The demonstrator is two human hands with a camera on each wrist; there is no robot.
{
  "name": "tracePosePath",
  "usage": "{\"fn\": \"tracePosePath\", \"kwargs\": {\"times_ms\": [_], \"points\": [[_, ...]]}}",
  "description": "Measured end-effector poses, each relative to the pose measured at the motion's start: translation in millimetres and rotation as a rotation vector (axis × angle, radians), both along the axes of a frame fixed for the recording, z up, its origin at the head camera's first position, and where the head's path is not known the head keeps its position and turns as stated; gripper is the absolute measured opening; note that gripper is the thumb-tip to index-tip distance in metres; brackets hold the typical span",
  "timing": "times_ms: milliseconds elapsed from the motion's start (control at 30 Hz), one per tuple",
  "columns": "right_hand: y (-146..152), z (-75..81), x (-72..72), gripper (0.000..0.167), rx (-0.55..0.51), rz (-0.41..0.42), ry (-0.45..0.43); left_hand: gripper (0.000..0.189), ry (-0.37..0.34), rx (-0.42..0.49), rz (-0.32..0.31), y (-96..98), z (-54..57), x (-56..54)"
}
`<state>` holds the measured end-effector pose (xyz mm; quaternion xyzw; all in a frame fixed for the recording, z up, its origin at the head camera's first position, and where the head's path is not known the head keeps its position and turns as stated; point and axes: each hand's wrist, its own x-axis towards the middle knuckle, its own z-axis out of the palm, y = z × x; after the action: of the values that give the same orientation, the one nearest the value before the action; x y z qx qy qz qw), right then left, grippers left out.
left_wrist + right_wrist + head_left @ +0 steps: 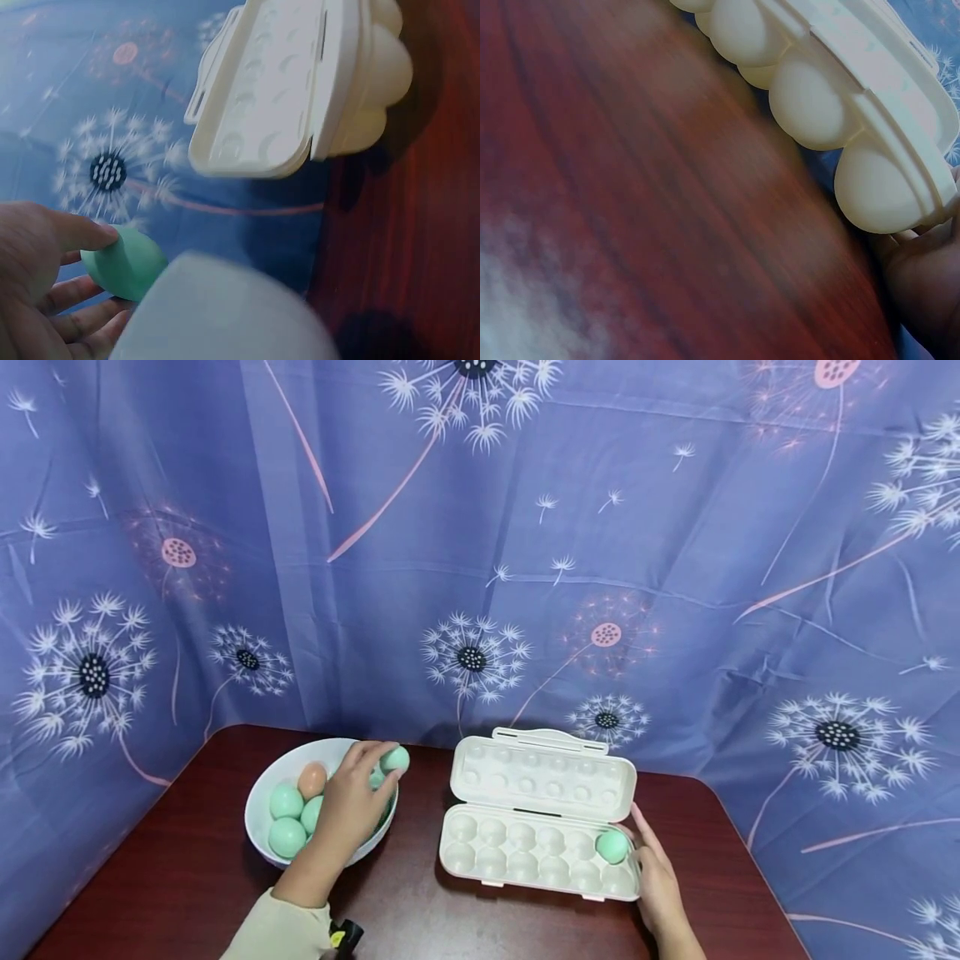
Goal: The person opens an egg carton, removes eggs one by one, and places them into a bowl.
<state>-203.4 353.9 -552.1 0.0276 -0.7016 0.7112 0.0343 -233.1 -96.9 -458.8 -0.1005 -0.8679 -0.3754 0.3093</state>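
Observation:
In the head view, my left hand (351, 802) is over the right side of a white bowl (258, 814) and pinches a green egg (395, 760) between thumb and fingers. The left wrist view shows the same green egg (125, 264) in the fingertips. Several green eggs (287, 837) and a brown egg (312, 779) lie in the bowl. My right hand (660, 885) grips the right end of an open, cream-coloured plastic egg carton (517, 881). One green egg (612, 846) sits in the back-row pocket at its right end.
The bowl and carton stand on a dark red-brown wooden table (420, 902), with a gap between them. The carton's lid (543, 777) leans back toward a blue dandelion-print curtain (390, 635) hanging behind the table.

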Motion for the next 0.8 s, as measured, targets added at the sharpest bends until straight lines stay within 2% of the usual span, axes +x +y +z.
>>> {"fn": "tracePosePath", "kwargs": {"times_ms": [200, 367, 600, 800], "points": [[0, -0.7, -0.1, 0.069, -0.004, 0.015, 0.014, 0.041, -0.061, 0.012, 0.050, -20.9, 2.9, -2.8], [1, -1.1, -0.6, 0.069, 0.001, 0.014, 0.004, 0.039, -0.129, 0.009, 0.077, -33.8, -0.2, -7.7], [0, -1.3, -1.0, 0.069, -0.022, 0.031, 0.029, 0.039, -0.186, 0.000, 0.080, -46.1, -8.8, -13.1], [0, -1.4, -1.1, 0.069, -0.022, 0.035, 0.033, 0.040, -0.235, -0.020, 0.091, -52.1, -10.7, -14.5]]}}
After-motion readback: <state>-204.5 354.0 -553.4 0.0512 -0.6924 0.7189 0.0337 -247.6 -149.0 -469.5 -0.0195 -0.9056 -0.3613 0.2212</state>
